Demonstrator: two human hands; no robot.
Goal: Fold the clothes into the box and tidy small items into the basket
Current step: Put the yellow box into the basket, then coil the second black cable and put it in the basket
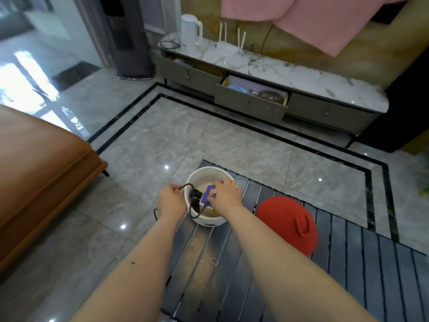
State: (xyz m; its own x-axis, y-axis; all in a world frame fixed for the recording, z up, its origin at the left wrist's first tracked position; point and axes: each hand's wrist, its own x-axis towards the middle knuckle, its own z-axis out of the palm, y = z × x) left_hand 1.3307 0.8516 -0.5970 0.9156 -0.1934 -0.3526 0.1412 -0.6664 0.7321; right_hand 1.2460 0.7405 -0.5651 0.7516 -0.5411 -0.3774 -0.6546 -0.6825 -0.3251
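Note:
A round white basket (pixel 210 220) stands on the far left corner of a dark slatted table (pixel 348 263). Inside it lie a coiled black cable (pixel 196 198) and a small purple box (pixel 209 194). My left hand (pixel 170 201) is just outside the basket's left rim, closed on a loop of the black cable that arches over the rim. My right hand (pixel 227 190) reaches into the basket from the right and grips the purple box, covering its right end. A red knitted hat (pixel 287 223) rests on the table to the right of the basket.
A small rubber band (pixel 214 260) lies on the table near me. An orange sofa (pixel 39 173) stands at the left. Along the far wall is a low cabinet (pixel 313 110) with an open drawer, a white kettle (pixel 190 33) and a router (pixel 229 44). Pink cloth (pixel 320 17) hangs above.

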